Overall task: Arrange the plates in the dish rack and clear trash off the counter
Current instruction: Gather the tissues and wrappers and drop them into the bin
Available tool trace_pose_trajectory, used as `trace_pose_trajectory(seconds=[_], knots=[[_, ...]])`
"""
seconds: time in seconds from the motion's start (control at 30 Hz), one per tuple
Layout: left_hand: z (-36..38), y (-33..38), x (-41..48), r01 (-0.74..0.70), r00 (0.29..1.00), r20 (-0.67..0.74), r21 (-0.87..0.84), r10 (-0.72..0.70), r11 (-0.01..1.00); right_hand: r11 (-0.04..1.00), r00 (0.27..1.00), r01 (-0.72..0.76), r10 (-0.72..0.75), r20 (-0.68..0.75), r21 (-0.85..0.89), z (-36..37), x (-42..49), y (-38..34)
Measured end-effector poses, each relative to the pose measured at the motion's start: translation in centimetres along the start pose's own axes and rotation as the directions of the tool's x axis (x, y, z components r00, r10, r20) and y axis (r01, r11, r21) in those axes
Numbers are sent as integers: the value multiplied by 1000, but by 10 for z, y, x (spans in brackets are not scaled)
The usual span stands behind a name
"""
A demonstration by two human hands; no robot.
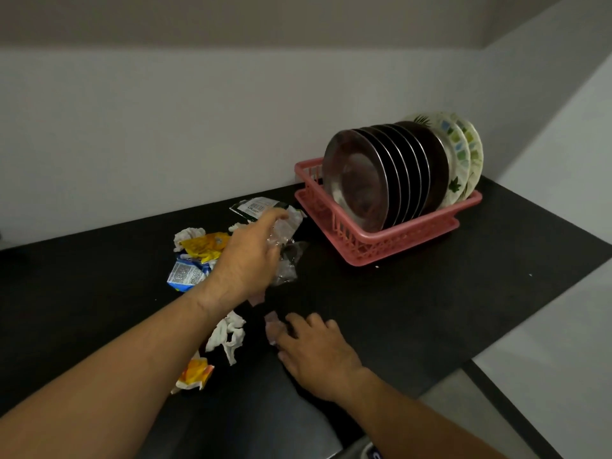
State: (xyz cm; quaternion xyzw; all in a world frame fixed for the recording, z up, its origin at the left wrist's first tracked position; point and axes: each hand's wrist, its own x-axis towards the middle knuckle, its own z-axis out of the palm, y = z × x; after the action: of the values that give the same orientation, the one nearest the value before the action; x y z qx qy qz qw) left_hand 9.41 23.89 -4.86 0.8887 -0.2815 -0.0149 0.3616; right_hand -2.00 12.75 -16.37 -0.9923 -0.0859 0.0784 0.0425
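Round steel plates [357,180] stand on edge, packed one behind another, in the pink plastic dish rack [371,250] at the far right of your black desk [430,309], close to the grey wall [198,127]. Behind them, at the rack's far end, white plates with green leaf patterns [460,154] stand the same way. The rack sits apart from the litter, which is spread to its left and nearer you.

Your left hand [246,260] reaches forward over the middle of the litter. Its fingers curl round a crumpled clear plastic wrapper [288,256] that bulges out to the right of them and trails down to the desk. Just beyond its fingertips lies a black packet with a white barcode label [256,205]. To the left of that hand you have a crumpled yellow wrapper [203,246], a wad of white tissue [187,235] touching its far edge, and a blue and white printed packet [185,274] just on its near side.

Your right hand [318,352] lies palm down on the desk nearer you, fingers straight and spread, holding nothing. Its fingertips touch a small pale pink scrap [272,323]. Between your two forearms a twisted white paper napkin [228,332] lies on the desk. Nearer still, beside your left forearm, is a torn orange and white wrapper [195,376].
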Motion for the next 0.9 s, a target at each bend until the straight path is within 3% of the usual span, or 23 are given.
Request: trace_pose_trajectory(seconds=[0.17, 0.37, 0.57, 0.77, 0.9], knots=[[7, -3, 2, 25, 999, 35, 38, -27, 999, 1000, 998, 22, -22, 66, -7, 3, 0, 4], [10, 6, -1, 37, 967, 244, 133, -69, 990, 955, 990, -144, 142, 24, 260, -22, -1, 12], [11, 10, 1, -14, 992, 128, 51, 8, 999, 843, 937, -323, 347, 24, 431, -61, -12, 35], [10, 17, 5, 13, 974, 228, 18, -17, 1000, 875, 929, -288, 353, -107, 390, -89, -18, 42], [11, 20, 3, 37, 967, 253, -15, -32, 999, 847, 902, -235, 373, -218, 476, -100, -22, 40]])
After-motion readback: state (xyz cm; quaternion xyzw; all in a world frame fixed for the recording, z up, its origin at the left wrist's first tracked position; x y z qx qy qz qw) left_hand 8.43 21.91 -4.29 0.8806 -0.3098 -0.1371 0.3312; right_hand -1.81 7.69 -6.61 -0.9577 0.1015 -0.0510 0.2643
